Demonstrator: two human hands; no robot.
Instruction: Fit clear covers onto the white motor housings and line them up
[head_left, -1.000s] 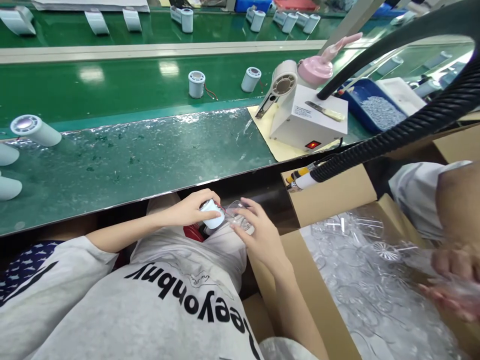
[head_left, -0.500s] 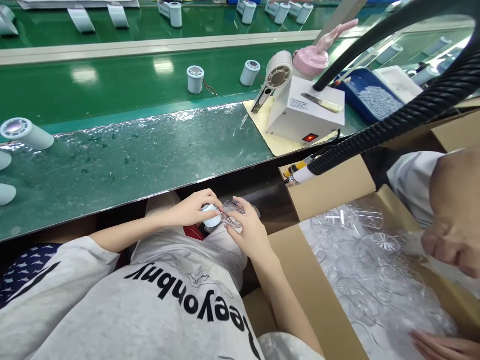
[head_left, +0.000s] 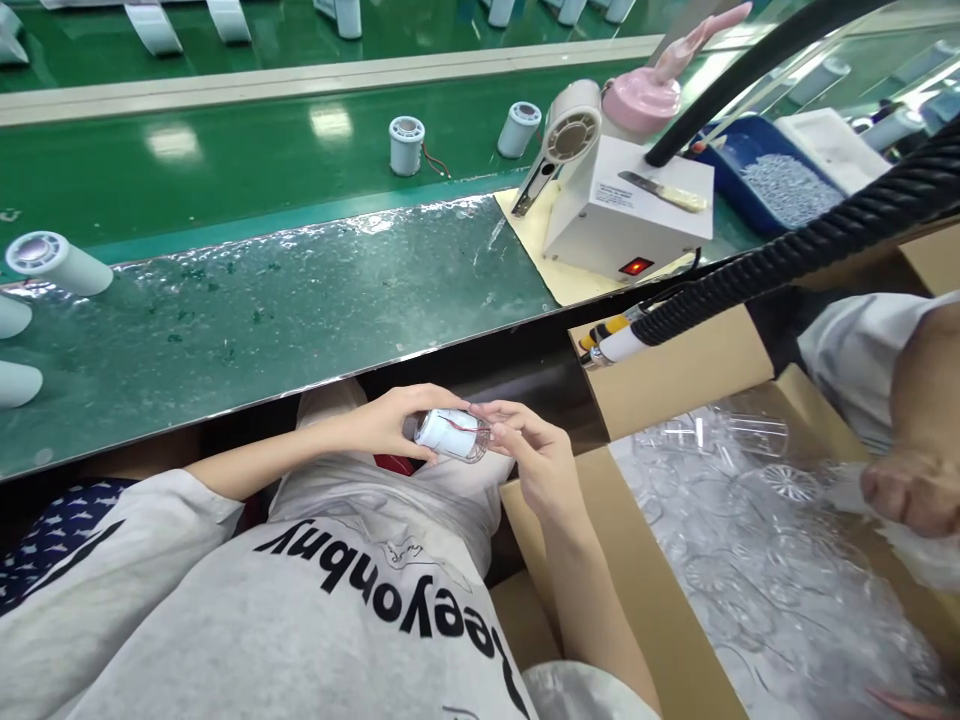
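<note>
Above my lap, my left hand [head_left: 386, 422] is closed around a white cylinder [head_left: 448, 435] lying on its side. A clear plastic cover [head_left: 481, 446] surrounds the cylinder, at least at its right end. Thin red and dark wires [head_left: 466, 427] run along the cylinder toward that end. My right hand [head_left: 538, 452] has its thumb and fingers pinched at the right end, by the wires and the cover's edge. Its fingertips partly hide what they grip, and I cannot tell whether that is the wires, the cover or both.
More white cylinders stand on the green conveyor [head_left: 247, 160]; others lie at the bench's left. A white box-shaped device [head_left: 637, 225] with a lit red switch sits on the bench [head_left: 300, 310]. An open carton [head_left: 645, 540] of clear covers, a black hose [head_left: 795, 225] and another person's hands are at right.
The white cylinder and clear cover were apart, one in each hand; now the cylinder is inside the cover. My right hand has shifted right to its end. The view has shifted slightly.
</note>
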